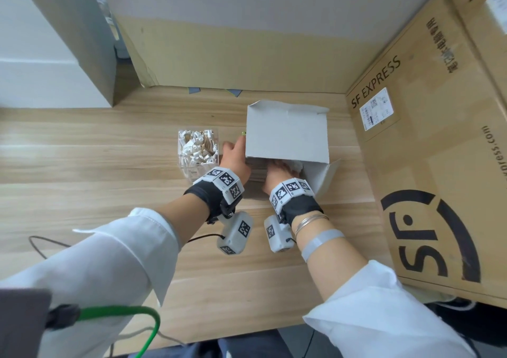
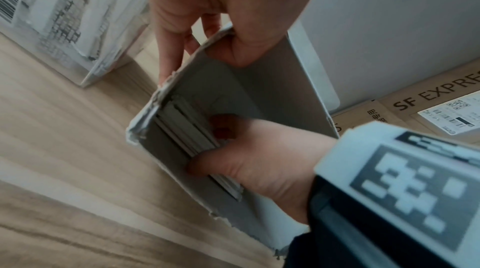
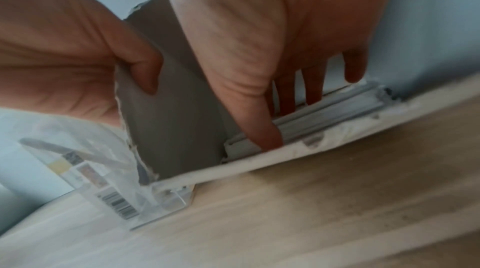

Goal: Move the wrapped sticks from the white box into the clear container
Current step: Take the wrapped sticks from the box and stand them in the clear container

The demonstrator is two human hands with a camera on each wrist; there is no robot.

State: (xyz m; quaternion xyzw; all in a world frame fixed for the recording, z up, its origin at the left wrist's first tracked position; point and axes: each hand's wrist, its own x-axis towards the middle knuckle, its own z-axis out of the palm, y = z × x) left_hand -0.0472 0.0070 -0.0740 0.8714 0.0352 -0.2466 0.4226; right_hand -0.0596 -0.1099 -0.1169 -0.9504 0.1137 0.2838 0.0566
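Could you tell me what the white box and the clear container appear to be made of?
The white box looks like matte paperboard: its torn rim shows grey, fibrous edges. The clear container seems to be rigid glossy plastic, possibly acrylic: its see-through walls meet at sharp corners, with a barcode label.

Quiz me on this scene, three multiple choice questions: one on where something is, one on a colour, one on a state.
1. Where does the clear container stand?
A. left of the white box
B. on top of it
C. right of it

2. What colour is the table?
A. black
B. light wood
C. blue

3. What is the right hand doing?
A. resting flat on the table
B. reaching into the box onto the wrapped sticks
C. holding a cup

Answers: 1 A, the head view shows it beside the left hand; 2 B, pale grain everywhere; 3 B, fingers lie on the sticks inside.
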